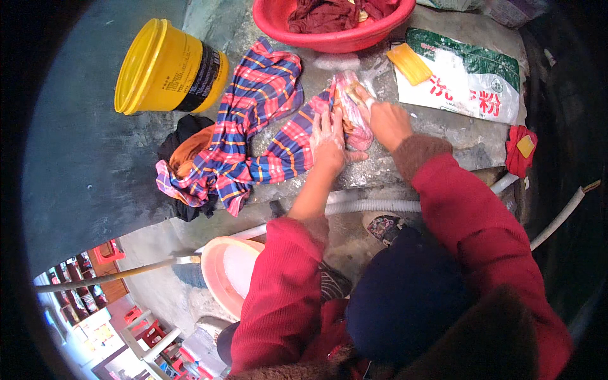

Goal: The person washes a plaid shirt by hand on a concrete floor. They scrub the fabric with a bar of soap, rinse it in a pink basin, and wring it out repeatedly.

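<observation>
A plaid shirt (256,95) in red, navy and yellow lies spread on a wet concrete slab (427,142). My left hand (328,142) presses flat on its soapy end, fingers apart. Just right of it, my right hand (380,114) is at the pinkish, sudsy part of the cloth (354,114); a brush seems to be under its fingers, largely hidden, so its grip is unclear. A yellow bar of laundry soap (409,64) rests on a white and green laundry powder bag (460,85) at the right.
A red basin (332,42) with dark red cloth stands at the top. A yellow bucket (161,66) is at upper left, dark clothes (183,128) below it. A pink basin (221,275) of sudsy water stands on the floor. Red cloth (517,159) lies at the slab's right edge, above a pipe (375,205).
</observation>
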A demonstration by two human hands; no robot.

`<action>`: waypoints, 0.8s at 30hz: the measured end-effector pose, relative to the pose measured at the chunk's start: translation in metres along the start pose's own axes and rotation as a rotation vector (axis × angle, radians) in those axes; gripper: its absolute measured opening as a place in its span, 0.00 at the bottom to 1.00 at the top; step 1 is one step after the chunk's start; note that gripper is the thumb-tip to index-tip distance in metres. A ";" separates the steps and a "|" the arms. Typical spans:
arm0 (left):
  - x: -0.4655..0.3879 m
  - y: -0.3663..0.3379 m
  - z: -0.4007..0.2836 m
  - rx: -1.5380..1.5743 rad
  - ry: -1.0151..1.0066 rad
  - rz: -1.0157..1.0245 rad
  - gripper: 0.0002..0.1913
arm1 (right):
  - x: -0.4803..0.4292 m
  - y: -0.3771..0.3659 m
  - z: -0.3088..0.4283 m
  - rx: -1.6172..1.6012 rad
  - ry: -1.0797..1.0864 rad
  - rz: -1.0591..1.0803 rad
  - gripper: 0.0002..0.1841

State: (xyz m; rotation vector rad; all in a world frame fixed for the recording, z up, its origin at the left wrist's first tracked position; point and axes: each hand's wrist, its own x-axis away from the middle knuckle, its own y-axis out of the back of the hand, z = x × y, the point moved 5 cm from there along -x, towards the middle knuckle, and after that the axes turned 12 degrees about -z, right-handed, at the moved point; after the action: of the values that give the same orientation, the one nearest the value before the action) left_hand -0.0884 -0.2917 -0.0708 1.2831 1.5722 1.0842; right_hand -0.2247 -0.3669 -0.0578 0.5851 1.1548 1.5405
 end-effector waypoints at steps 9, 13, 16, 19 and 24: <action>-0.005 0.028 0.015 0.002 -0.332 -0.310 0.21 | 0.037 0.016 -0.004 -0.034 0.013 0.090 0.28; -0.018 0.028 0.028 -0.049 -0.353 -0.228 0.13 | 0.029 0.004 0.004 0.007 -0.004 0.119 0.28; -0.026 0.034 0.018 -0.001 -0.429 -0.231 0.11 | 0.032 0.007 -0.007 -0.023 0.045 0.098 0.27; -0.029 0.035 0.023 0.067 -0.450 -0.253 0.10 | 0.023 0.016 -0.001 -0.037 0.098 0.090 0.27; -0.037 0.046 0.007 0.135 -0.586 -0.284 0.09 | 0.012 0.024 0.000 0.050 0.117 0.171 0.25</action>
State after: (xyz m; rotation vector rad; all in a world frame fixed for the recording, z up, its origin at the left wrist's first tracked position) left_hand -0.0631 -0.3226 -0.0270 1.2675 1.3303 0.3768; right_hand -0.2393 -0.3552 -0.0392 0.6481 1.2614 1.7144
